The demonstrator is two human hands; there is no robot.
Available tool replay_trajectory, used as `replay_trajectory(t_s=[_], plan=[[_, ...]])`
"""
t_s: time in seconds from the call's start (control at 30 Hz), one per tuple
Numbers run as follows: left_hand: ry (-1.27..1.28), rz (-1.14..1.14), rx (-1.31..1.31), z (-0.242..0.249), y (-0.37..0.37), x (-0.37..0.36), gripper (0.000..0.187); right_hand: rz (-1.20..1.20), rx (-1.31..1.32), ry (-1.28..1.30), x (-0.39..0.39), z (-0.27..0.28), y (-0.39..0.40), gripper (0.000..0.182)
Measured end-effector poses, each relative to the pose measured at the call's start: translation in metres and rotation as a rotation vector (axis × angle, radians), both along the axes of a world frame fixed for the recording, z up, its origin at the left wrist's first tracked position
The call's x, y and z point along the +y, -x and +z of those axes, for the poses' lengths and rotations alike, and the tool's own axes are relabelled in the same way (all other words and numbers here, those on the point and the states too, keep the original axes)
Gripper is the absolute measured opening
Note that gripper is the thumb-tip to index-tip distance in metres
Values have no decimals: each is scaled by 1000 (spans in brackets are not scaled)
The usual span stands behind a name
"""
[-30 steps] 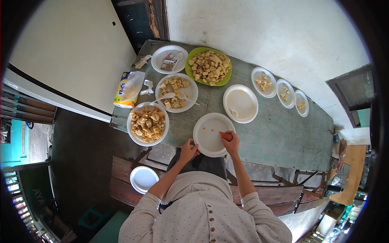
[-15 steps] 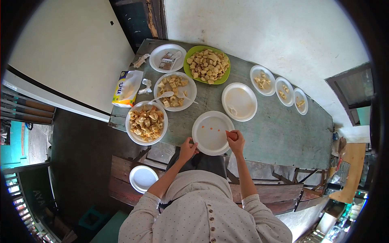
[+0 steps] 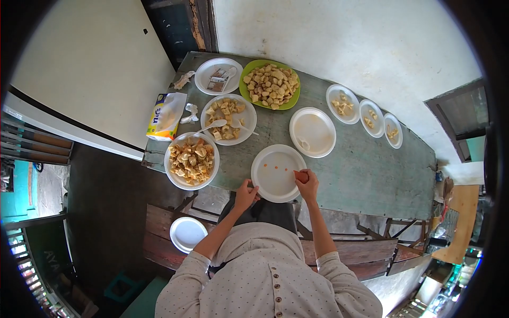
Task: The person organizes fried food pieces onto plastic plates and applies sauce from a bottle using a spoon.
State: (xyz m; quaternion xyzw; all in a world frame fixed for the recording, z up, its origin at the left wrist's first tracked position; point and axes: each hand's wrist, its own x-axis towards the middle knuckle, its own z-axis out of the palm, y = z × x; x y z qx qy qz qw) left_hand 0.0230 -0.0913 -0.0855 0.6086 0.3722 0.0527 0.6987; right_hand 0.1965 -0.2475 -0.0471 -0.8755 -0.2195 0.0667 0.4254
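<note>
In front of me a white plate reaches over the near table edge. My left hand grips its left rim, thumb at the edge. My right hand is closed round a small orange-red thing with a pointed tip, held over the plate's right side; its kind I cannot tell. Several small orange dots lie in a row across the plate, the last one close to that tip. Just beyond stands another white plate with a small pale piece on it.
At left, a heaped plate of cut pieces and a plate with pieces and spoons stand near a tissue pack. Behind are a green bowl of chunks and a plate with packets. Three small plates line the wall side.
My right hand has shifted slightly left, bringing the tip of the orange-red thing nearer the last dot. My left hand keeps its grip on the plate.
</note>
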Motion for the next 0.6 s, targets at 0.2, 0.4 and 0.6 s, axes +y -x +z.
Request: replay_trajectory(t_s=[0.2, 0.4, 0.6], plan=[[5, -3, 3, 0, 0, 0, 31, -12, -14, 52, 2, 3, 2, 31], [1, -1, -7, 1, 0, 0, 29, -6, -22, 72, 1, 0, 1, 30], [16, 6, -12, 4, 0, 0, 28, -16, -23, 62, 1, 1, 2, 31]])
